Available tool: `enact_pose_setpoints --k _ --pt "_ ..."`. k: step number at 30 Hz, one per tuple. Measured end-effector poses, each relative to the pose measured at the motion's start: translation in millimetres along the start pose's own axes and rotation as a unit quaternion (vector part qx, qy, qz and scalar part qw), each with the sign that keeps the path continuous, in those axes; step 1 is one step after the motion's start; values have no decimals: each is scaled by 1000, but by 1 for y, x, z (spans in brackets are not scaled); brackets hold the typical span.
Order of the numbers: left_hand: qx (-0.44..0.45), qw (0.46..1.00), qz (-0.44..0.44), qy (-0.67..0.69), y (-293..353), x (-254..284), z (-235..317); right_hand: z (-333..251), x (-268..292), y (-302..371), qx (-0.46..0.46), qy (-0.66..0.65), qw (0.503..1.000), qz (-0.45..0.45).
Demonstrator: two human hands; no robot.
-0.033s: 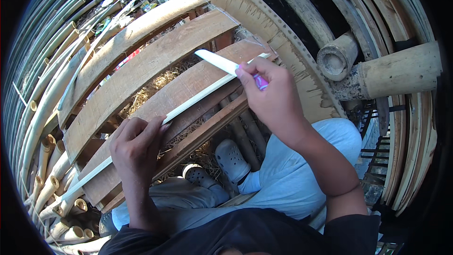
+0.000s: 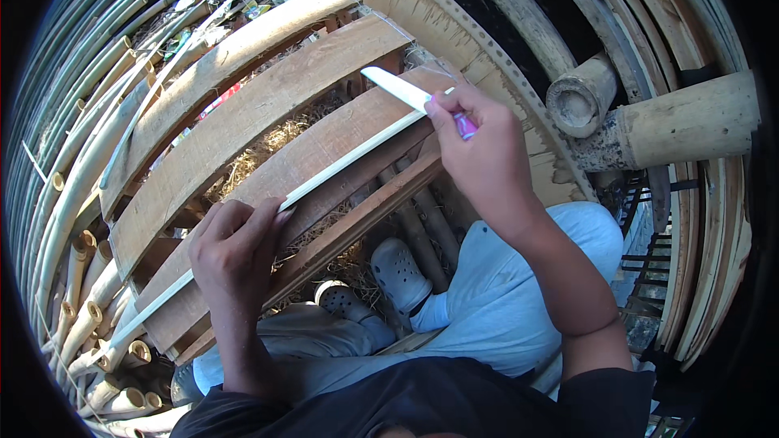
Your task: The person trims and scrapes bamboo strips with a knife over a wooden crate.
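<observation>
The pale, thin strip [image 2: 349, 161] lies slantwise over a bench of wooden slats [image 2: 320, 65], running under the left hand [image 2: 235, 245] and up toward the right; the left hand is closed over it, thumb along its top, and the right hand [image 2: 487, 142] is wrapped round the purple-and-white handle of a knife [image 2: 398, 89], its white blade crossing the strip close to the knuckles, though I cannot tell whether it is biting in. What has just changed is the knife's place: it sits farther up the strip, so, as I judge it, more length lies bare between the hands. Against the earlier frame, the right hand and blade have shifted up and to the right, while the left hand, the bench, the bamboo poles [image 2: 61, 211] and the grey clogs [image 2: 400, 274] stay put
</observation>
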State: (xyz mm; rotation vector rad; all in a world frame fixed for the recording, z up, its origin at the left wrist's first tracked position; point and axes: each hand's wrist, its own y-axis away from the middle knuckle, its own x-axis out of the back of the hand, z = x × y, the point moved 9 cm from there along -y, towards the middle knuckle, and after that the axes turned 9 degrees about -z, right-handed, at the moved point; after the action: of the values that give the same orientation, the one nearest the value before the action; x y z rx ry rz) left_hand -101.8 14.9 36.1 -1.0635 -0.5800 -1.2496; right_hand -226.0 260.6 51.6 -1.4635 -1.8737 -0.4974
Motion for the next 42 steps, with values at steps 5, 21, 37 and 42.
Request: enact_pose_setpoints --k 5,21,37,42 --pt "-3 1000 3 -24 -1 -1 2 -5 -8 12 55 22 997 56" --pt "-6 1000 18 -16 -3 3 3 0 -13 7 73 -26 993 87" --pt "39 999 5 -3 -5 1 -3 10 0 0 66 2 991 114" --pt "15 1000 15 -17 -4 4 -1 22 12 -13 -10 24 997 77"
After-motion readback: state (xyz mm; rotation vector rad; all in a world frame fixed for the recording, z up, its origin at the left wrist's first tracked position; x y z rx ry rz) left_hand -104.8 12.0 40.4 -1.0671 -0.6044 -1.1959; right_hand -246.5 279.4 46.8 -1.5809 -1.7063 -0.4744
